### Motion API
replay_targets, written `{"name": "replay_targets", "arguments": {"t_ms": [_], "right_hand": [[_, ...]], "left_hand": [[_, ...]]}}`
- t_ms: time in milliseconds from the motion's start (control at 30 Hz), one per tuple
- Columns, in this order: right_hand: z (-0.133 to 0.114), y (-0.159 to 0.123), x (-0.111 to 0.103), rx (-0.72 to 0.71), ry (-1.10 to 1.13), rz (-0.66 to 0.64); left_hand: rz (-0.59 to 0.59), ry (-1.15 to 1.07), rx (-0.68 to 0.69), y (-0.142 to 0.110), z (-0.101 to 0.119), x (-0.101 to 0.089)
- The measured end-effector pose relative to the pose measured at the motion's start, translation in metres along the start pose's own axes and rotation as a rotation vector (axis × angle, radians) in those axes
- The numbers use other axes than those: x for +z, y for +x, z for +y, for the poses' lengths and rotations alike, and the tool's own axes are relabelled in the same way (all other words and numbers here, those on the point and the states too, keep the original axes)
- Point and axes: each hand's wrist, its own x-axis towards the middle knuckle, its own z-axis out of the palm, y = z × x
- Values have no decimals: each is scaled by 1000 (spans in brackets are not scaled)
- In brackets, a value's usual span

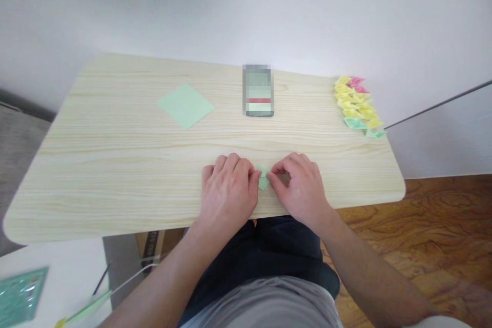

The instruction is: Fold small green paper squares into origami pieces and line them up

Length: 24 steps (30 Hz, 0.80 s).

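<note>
A small folded piece of green paper (pixel 263 178) lies on the wooden table (pixel 115 164) near its front edge. My left hand (pixel 227 189) has its fingers curled and pinches the paper's left side. My right hand (pixel 300 188) is curled too and pinches the paper's right side. Both hands rest on the tabletop. Most of the paper is hidden between the fingertips.
A flat green paper square (pixel 185 105) lies at the back left. A phone (pixel 258 90) lies at the back middle. Several folded yellow, pink and green paper pieces (pixel 358 104) are lined up at the table's right edge. A green packet (pixel 21 297) lies on a white surface at lower left.
</note>
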Motion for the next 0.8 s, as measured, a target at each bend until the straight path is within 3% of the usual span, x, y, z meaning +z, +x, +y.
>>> {"name": "replay_targets", "arguments": {"t_ms": [200, 567, 800], "right_hand": [[0, 2, -3, 19, 53, -25], [7, 1, -3, -12, 116, -28], [13, -10, 4, -98, 79, 42]], "left_hand": [[-9, -83, -34, 4, -6, -3], [-3, -124, 149, 4, -24, 0], [40, -96, 177, 4, -30, 2]]}}
